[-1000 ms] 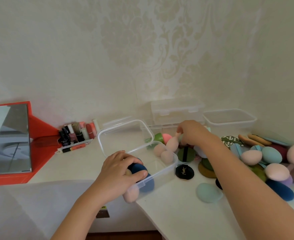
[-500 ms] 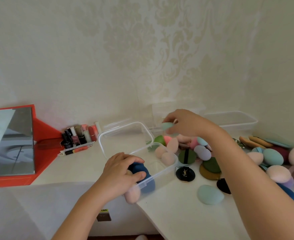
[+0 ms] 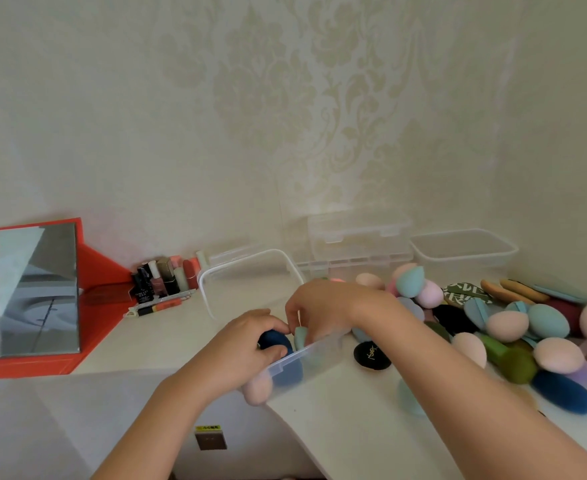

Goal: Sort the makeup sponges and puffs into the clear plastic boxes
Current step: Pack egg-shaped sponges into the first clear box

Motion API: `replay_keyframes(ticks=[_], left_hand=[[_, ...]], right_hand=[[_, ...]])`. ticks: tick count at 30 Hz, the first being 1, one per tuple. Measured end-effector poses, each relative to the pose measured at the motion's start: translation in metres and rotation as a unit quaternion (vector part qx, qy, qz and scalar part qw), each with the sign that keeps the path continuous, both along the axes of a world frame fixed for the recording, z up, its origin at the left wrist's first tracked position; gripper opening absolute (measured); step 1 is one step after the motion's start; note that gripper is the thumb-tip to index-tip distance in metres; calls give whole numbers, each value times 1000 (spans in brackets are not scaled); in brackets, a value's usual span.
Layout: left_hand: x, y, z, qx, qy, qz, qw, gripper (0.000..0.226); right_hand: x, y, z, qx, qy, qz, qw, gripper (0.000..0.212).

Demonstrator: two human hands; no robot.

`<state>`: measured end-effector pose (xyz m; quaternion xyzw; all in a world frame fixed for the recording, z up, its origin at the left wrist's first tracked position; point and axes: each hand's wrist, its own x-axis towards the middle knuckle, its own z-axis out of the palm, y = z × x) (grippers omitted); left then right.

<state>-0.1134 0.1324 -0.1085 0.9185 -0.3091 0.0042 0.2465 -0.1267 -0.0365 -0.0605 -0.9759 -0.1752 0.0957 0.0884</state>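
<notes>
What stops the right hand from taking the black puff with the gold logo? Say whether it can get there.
Probably yes. The black puff lies uncovered on the table beside the clear box, close to the right hand. That hand only seems busy with a teal sponge in that box.

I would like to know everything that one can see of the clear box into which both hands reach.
The clear box is an open, lidless tub of see-through plastic with rounded corners and a thicker, whitish rim. It lies on the white table, at its front edge. The left hand grips its near corner. The right hand reaches in, pinching a teal sponge. Inside show a dark blue puff and a pink sponge against the near wall.
</notes>
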Motion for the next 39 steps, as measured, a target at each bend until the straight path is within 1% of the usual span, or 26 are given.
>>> replay_keyframes(ticks=[3, 5, 6, 8, 10, 13, 15, 17, 18, 20, 23, 26, 28, 31, 34, 36, 38, 39], left_hand=[[2, -3, 4, -5, 23, 5, 1000, 14], [4, -4, 4, -10, 30, 4, 999, 17], [5, -4, 2, -11, 32, 3, 999, 18], [6, -4, 0, -13, 33, 0, 999, 19], [8, -3, -2, -20, 38, -6, 999, 20], [8, -2, -3, -5, 51, -13, 999, 25], [7, -3, -3, 7, 56, -2, 998, 24], [7, -4, -3, 18, 49, 8, 999, 20], [7, -4, -3, 26, 44, 11, 999, 16], [5, -5, -2, 34, 39, 19, 998, 9], [4, -5, -3, 25, 30, 24, 999, 14], [5, -5, -3, 18, 32, 29, 999, 14], [7, -4, -5, 14, 35, 25, 999, 12], [9, -5, -5, 16, 31, 23, 999, 6], [10, -7, -5, 26, 29, 17, 999, 7], [11, -6, -5, 32, 33, 7, 999, 11], [12, -4, -4, 33, 41, -9, 999, 16], [12, -4, -4, 33, 43, -17, 998, 17]], right_hand=[[0, -3, 3, 37, 44, 5, 998, 13], [0, -6, 7, 74, 68, 0, 995, 6], [0, -7, 8, 78, 70, -1, 994, 7], [2, -7, 5, 60, 59, -4, 996, 9], [4, -4, -2, 21, 44, -17, 999, 10], [7, 2, -12, -11, 22, -29, 999, 15], [9, 5, -15, -33, -26, -36, 998, 8], [9, 10, -18, -66, -70, -49, 994, 19], [8, 12, -19, -73, -71, -47, 994, 21], [10, 12, -21, -50, -27, -41, 998, 16], [9, 7, -16, -19, 61, -43, 997, 32], [7, 0, -9, 1, 103, -22, 994, 38], [4, -4, -4, 18, 103, -19, 994, 34], [0, -4, 1, 9, 49, -18, 999, 21], [-1, 4, -1, 8, 22, -12, 1000, 19], [-1, 5, -1, 9, 24, -6, 1000, 17], [-2, 1, 4, 40, 42, -9, 998, 5], [-3, -3, 7, 72, 59, -22, 995, 15]])
